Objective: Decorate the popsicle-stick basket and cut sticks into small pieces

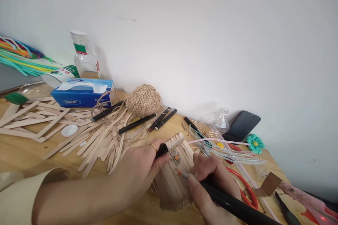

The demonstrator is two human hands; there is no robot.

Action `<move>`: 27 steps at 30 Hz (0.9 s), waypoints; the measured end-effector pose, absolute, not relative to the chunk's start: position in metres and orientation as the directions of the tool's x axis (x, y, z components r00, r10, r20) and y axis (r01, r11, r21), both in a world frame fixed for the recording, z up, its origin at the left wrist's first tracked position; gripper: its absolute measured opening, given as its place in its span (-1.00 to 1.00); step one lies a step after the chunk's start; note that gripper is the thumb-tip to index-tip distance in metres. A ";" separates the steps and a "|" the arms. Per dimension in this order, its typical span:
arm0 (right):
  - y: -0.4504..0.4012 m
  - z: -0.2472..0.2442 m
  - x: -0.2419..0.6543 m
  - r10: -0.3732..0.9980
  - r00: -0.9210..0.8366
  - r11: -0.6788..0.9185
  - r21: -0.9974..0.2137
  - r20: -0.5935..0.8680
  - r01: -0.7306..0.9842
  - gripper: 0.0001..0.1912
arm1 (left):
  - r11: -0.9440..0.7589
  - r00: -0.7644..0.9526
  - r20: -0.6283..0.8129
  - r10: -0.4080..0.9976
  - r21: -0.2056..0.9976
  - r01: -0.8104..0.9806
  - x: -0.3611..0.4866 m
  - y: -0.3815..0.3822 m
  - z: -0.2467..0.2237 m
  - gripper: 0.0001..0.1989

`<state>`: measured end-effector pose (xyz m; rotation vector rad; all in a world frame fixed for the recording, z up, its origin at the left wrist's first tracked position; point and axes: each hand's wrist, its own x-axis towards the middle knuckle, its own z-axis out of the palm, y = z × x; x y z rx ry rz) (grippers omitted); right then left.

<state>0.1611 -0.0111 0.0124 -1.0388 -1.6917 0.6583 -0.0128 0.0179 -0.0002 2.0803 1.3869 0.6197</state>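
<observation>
Between the thumb and forefinger of my left hand (142, 161) is a black marker cap (162, 150). The same hand rests against a panel of wooden craft sticks (173, 186) with twine along its ends. A black marker (232, 200) is gripped in my right hand (211, 175). Its orange tip touches the panel at a small orange mark (179, 173). Just above that mark, a grey flower with an orange centre (176, 157) shows on the panel. My fingers hide part of both panel edges.
Loose craft sticks (97, 140), a twine ball (144, 100) and several markers (137, 123) lie behind and left. A blue tissue box (81, 93) and glass jar (86, 58) stand near the wall. Rightward are a phone (241, 126), red-handled scissors (249, 190) and a pink glue gun (308, 200).
</observation>
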 end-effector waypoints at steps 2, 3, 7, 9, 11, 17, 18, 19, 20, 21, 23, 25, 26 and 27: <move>-0.011 0.013 0.161 0.876 -0.143 0.482 -0.810 0.462 0.334 -0.79 | -0.305 0.360 0.066 0.931 0.683 0.664 -0.013 0.018 0.000 -0.66; -0.011 0.013 0.161 0.875 -0.150 0.482 -0.810 0.460 0.333 -0.79 | -0.301 0.361 0.062 0.931 0.692 0.657 -0.014 0.018 0.001 -0.66; -0.011 0.013 0.161 0.873 -0.139 0.486 -0.816 0.467 0.313 -0.79 | -0.277 0.364 0.032 0.931 0.713 0.644 -0.013 0.019 0.002 -0.67; -0.012 0.012 0.161 0.875 -0.134 0.482 -0.818 0.464 0.313 -0.79 | -0.264 0.360 0.017 0.933 0.711 0.652 -0.013 0.020 0.003 -0.67; -0.011 0.012 0.161 0.879 -0.139 0.476 -0.819 0.456 0.319 -0.79 | -0.261 0.358 0.013 0.934 0.710 0.654 -0.012 0.020 0.003 -0.66; -0.011 0.013 0.160 0.874 -0.140 0.485 -0.821 0.466 0.299 -0.79 | -0.266 0.363 0.017 0.932 0.713 0.649 -0.013 0.019 0.001 -0.66; -0.011 0.013 0.160 0.876 -0.139 0.481 -0.823 0.461 0.302 -0.79 | -0.266 0.366 0.016 0.930 0.716 0.646 -0.013 0.018 0.001 -0.66; -0.012 0.013 0.160 0.879 -0.141 0.476 -0.824 0.455 0.307 -0.79 | -0.269 0.368 0.019 0.929 0.720 0.640 -0.013 0.019 0.000 -0.65; -0.012 0.014 0.159 0.880 -0.142 0.474 -0.823 0.453 0.312 -0.79 | -0.270 0.369 0.023 0.929 0.725 0.634 -0.014 0.019 0.000 -0.64; -0.012 0.014 0.159 0.878 -0.143 0.478 -0.821 0.456 0.312 -0.79 | -0.271 0.368 0.028 0.930 0.727 0.631 -0.014 0.019 0.000 -0.63; -0.011 0.014 0.159 0.873 -0.141 0.486 -0.818 0.466 0.307 -0.80 | -0.275 0.361 0.039 0.932 0.725 0.632 -0.014 0.019 -0.001 -0.63; -0.011 0.014 0.159 0.876 -0.139 0.482 -0.820 0.462 0.308 -0.80 | -0.277 0.357 0.042 0.933 0.717 0.640 -0.013 0.020 -0.001 -0.65; -0.011 0.014 0.160 0.879 -0.141 0.475 -0.822 0.455 0.314 -0.80 | -0.280 0.356 0.046 0.933 0.714 0.642 -0.013 0.020 -0.001 -0.65; -0.011 0.014 0.160 0.883 -0.145 0.469 -0.823 0.447 0.320 -0.80 | -0.284 0.356 0.052 0.933 0.713 0.641 -0.013 0.019 -0.001 -0.66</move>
